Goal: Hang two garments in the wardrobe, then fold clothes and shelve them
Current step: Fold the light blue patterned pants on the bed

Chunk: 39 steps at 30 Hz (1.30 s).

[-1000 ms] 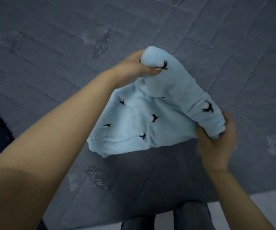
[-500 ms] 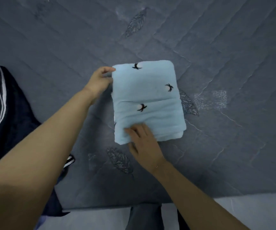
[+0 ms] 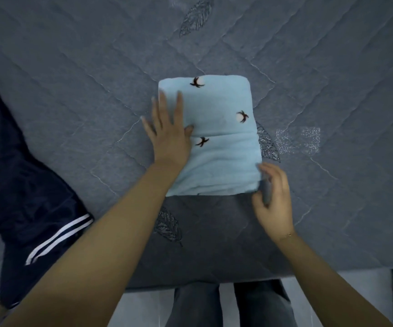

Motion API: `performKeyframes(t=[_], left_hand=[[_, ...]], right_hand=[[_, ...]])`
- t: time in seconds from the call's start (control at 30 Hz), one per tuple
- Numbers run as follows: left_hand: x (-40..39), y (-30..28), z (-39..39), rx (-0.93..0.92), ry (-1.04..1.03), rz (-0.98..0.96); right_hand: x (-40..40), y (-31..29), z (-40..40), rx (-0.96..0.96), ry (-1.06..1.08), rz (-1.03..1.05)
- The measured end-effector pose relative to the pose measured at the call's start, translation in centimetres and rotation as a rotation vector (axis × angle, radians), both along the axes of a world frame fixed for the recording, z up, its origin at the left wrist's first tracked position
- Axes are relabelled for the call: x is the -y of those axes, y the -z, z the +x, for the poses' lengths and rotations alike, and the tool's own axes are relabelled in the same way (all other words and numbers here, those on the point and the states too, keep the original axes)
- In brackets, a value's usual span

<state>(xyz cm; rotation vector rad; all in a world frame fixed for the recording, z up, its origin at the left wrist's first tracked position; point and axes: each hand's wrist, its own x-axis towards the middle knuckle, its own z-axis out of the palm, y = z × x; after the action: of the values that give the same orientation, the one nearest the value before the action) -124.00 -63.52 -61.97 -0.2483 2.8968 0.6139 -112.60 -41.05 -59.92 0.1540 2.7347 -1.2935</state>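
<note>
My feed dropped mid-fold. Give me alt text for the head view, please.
A folded light blue garment with small dark bird prints lies on a grey quilted bed. The left hand presses flat on its left side; the right hand touches its near right corner. A navy striped garment lies left.

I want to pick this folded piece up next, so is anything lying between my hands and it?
Nothing visible does. The left hand rests flat on the light blue folded garment, and the right hand is at its near right corner. The dark striped garment lies apart on the bed cover.
</note>
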Motion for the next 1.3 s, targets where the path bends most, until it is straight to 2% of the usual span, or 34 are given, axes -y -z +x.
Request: performKeyframes(t=[0.03,0.13,0.23,0.4,0.57,0.7,0.8,0.9,0.97,1.03,1.1,1.13,1.23,1.3], left_hand=[[-0.5,-0.4,-0.2,-0.101,0.126,-0.06],[-2.7,-1.5,-1.8,-0.303,0.484,-0.027],[-5.2,-0.8,-4.4,-0.156,0.625,-0.091],[-6.7,2.1,-7.2,0.148,0.472,-0.138],[-6.4,3.1,-7.0,0.146,0.416,-0.174],[-7.0,3.4,-7.1,0.177,0.433,-0.259],[-7.3,3.0,-7.1,0.214,0.447,-0.264],[-7.5,1.1,-7.0,0.246,0.437,-0.151],[-7.2,-0.8,-6.0,0.188,0.323,0.002],[-6.6,-2.9,-2.8,-0.022,0.135,0.204],[-6.6,-4.8,2.3,-0.235,-0.148,0.373],[-7.0,-5.4,4.6,-0.255,-0.306,0.445],[-9.1,-5.1,8.6,-0.101,-0.726,0.707],[-10.6,-4.8,9.7,-0.107,-0.936,0.817]], right_hand=[[-0.7,0.5,0.2,0.045,0.013,-0.02],[-2.3,1.7,0.2,0.138,-0.022,-0.057],[-3.4,2.9,-1.0,0.152,-0.063,0.017],[-4.4,3.7,-2.0,-0.004,-0.153,0.222],[-4.8,3.0,-0.4,-0.101,-0.226,0.236],[-4.5,2.8,1.1,-0.11,-0.289,0.145],[-4.9,3.0,1.2,-0.069,-0.345,0.11],[-5.8,3.1,0.8,0.046,-0.378,0.139],[-6.4,2.8,0.4,0.053,-0.404,0.102],[-7.1,2.0,-1.0,0.051,-0.401,-0.008],[-7.4,1.2,-3.7,0.026,-0.384,-0.1],[-7.3,1.0,-5.4,0.002,-0.379,-0.106],[-6.0,1.2,-11.6,-0.062,-0.395,-0.056],[-4.4,1.7,-15.6,-0.015,-0.456,-0.034]])
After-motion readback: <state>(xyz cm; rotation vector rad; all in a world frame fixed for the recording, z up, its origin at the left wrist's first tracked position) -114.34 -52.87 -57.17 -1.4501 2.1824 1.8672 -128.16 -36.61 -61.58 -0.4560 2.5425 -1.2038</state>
